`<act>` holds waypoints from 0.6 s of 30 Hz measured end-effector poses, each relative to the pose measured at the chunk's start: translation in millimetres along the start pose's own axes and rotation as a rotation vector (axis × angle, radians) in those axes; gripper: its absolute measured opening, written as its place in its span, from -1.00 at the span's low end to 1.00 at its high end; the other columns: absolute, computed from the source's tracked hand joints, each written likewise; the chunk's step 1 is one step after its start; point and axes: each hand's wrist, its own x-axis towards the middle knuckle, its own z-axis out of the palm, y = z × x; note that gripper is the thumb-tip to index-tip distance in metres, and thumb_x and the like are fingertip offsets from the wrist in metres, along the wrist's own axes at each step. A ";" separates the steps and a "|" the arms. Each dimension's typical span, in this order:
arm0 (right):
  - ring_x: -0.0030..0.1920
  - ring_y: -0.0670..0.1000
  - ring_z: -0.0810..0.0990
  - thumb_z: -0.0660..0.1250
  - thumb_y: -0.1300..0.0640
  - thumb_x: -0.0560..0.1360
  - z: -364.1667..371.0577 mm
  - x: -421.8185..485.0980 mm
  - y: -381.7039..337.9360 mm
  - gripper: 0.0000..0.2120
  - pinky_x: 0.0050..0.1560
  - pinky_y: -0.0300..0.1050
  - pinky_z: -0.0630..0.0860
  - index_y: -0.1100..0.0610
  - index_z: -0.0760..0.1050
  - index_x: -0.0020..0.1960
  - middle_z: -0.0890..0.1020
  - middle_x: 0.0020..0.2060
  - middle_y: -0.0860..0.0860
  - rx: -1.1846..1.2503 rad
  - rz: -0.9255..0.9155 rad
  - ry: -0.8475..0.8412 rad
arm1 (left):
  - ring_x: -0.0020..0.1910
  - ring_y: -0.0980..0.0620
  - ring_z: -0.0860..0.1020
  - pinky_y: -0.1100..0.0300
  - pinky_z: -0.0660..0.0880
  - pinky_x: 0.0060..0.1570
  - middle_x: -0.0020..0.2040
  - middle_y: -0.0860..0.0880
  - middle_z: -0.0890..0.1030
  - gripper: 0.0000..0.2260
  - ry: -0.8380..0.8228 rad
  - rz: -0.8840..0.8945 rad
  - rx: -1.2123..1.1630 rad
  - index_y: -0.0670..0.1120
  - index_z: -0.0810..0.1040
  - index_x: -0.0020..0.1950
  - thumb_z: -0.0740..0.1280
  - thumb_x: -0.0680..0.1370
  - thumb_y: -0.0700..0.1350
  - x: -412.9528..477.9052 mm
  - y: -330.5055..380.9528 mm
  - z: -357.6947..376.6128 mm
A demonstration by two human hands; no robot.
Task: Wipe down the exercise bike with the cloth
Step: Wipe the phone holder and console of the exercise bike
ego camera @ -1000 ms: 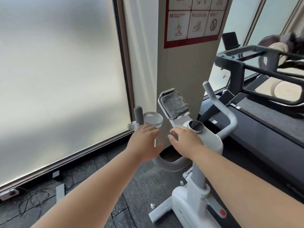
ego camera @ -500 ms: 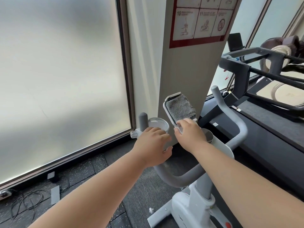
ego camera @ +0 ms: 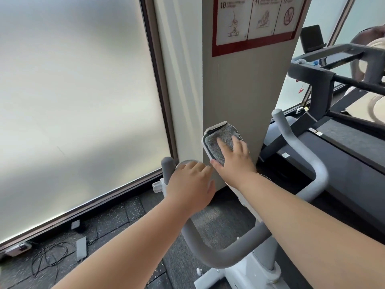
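The white exercise bike (ego camera: 260, 259) stands in front of me, with a grey looped handlebar (ego camera: 229, 255). A grey fluffy cloth (ego camera: 215, 138) lies in the bike's white device tray (ego camera: 216, 126). My right hand (ego camera: 233, 163) rests on the cloth with straight, spread fingers, its thumb at the tray's lower left edge. To the left, my left hand (ego camera: 190, 184) lies over the round cup holder (ego camera: 183, 162) with loosely bent fingers, beside the upright grey grip (ego camera: 167, 165). It hides most of the cup holder.
A beige pillar (ego camera: 239, 90) with a red-framed instruction sign rises right behind the tray. A dark treadmill (ego camera: 343, 142) stands close on the right. A frosted window (ego camera: 73, 101) fills the left, with cables (ego camera: 48, 259) and a power strip on the dark floor below.
My right hand has moved up from the console knob onto the cloth in the tray. My left hand has drifted onto the cup holder. The view has moved closer.
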 end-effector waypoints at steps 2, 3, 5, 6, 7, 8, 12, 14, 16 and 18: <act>0.51 0.23 0.09 0.12 -0.35 0.58 3.4 8.9 1.9 -0.35 0.50 0.20 0.18 -0.23 0.07 0.60 0.08 0.57 0.14 -0.031 -0.001 0.055 | 0.05 -0.08 0.62 -0.03 0.54 0.04 0.00 0.05 0.65 -0.66 -0.028 -0.010 0.052 0.00 0.62 0.09 0.13 0.58 0.12 0.5 1.5 3.8; 0.47 0.23 0.17 0.15 -0.33 0.58 4.7 12.9 3.1 -0.40 0.46 0.21 0.22 -0.24 0.15 0.58 0.15 0.55 0.15 -0.042 -0.001 0.096 | 0.04 -0.09 0.61 -0.03 0.53 0.04 0.00 0.05 0.65 -0.68 -0.039 -0.015 0.067 0.00 0.61 0.08 0.13 0.59 0.11 0.9 1.9 5.2; 0.37 0.25 0.31 0.24 -0.27 0.57 6.3 19.8 5.6 -0.48 0.33 0.22 0.32 -0.21 0.31 0.50 0.30 0.48 0.16 -0.051 -0.010 0.170 | 0.03 -0.10 0.61 -0.04 0.52 0.03 -0.01 0.04 0.64 -0.70 -0.050 -0.031 0.069 -0.01 0.59 0.06 0.15 0.59 0.10 2.8 2.7 5.1; 0.31 0.26 0.37 0.30 -0.23 0.55 7.1 21.7 6.5 -0.51 0.27 0.22 0.36 -0.19 0.38 0.46 0.36 0.43 0.17 -0.042 -0.015 0.200 | 0.03 -0.09 0.60 -0.04 0.52 0.03 -0.02 0.04 0.64 -0.71 -0.054 -0.039 0.066 -0.01 0.58 0.04 0.15 0.59 0.11 3.7 3.3 4.1; 0.26 0.27 0.41 0.36 -0.18 0.53 7.9 22.6 6.7 -0.54 0.22 0.22 0.40 -0.15 0.44 0.41 0.41 0.38 0.17 -0.024 -0.019 0.228 | 0.03 -0.09 0.60 -0.04 0.53 0.03 -0.02 0.04 0.63 -0.71 -0.058 -0.046 0.066 0.00 0.57 0.04 0.15 0.59 0.12 4.3 3.7 3.2; 0.21 0.28 0.44 0.41 -0.11 0.51 8.5 22.1 6.3 -0.56 0.17 0.21 0.42 -0.12 0.48 0.37 0.45 0.32 0.18 -0.005 -0.020 0.248 | 0.04 -0.09 0.60 -0.03 0.53 0.03 -0.01 0.05 0.64 -0.71 -0.061 -0.050 0.069 0.00 0.57 0.04 0.16 0.59 0.12 4.5 4.4 2.1; 0.09 0.24 0.46 0.42 0.15 0.47 6.3 13.8 4.1 -0.70 0.05 0.13 0.44 -0.02 0.55 0.19 0.51 0.09 0.10 0.049 -0.041 0.267 | 0.09 -0.07 0.60 -0.02 0.53 0.04 0.04 0.06 0.64 -0.70 -0.077 -0.058 0.084 0.01 0.58 0.08 0.15 0.60 0.14 4.1 6.9 -1.8; 0.03 0.23 0.47 0.38 0.22 0.44 4.4 7.0 5.2 -0.75 0.01 0.08 0.42 0.02 0.56 0.09 0.52 0.01 0.07 0.057 -0.074 0.253 | 0.10 -0.06 0.59 0.00 0.52 0.04 0.04 0.06 0.65 -0.67 -0.069 -0.060 0.079 0.01 0.59 0.10 0.12 0.59 0.14 2.9 8.0 -4.0; 0.01 0.23 0.49 0.36 0.21 0.46 2.7 -3.4 5.4 -0.81 -0.02 0.09 0.43 0.06 0.55 0.07 0.53 -0.03 0.08 0.073 -0.125 0.245 | 0.08 -0.06 0.60 0.02 0.50 0.02 0.02 0.06 0.65 -0.61 -0.051 -0.060 0.058 0.01 0.61 0.11 0.08 0.57 0.14 0.5 9.3 -6.9; -0.02 0.24 0.50 0.36 0.20 0.48 2.2 -19.0 2.7 -0.85 -0.06 0.11 0.45 0.09 0.54 0.05 0.54 -0.07 0.09 0.098 -0.173 0.268 | 0.04 -0.06 0.60 0.06 0.46 -0.08 -0.02 0.06 0.65 -0.57 -0.039 -0.063 0.042 0.01 0.63 0.11 0.04 0.55 0.16 -5.4 11.1 -8.6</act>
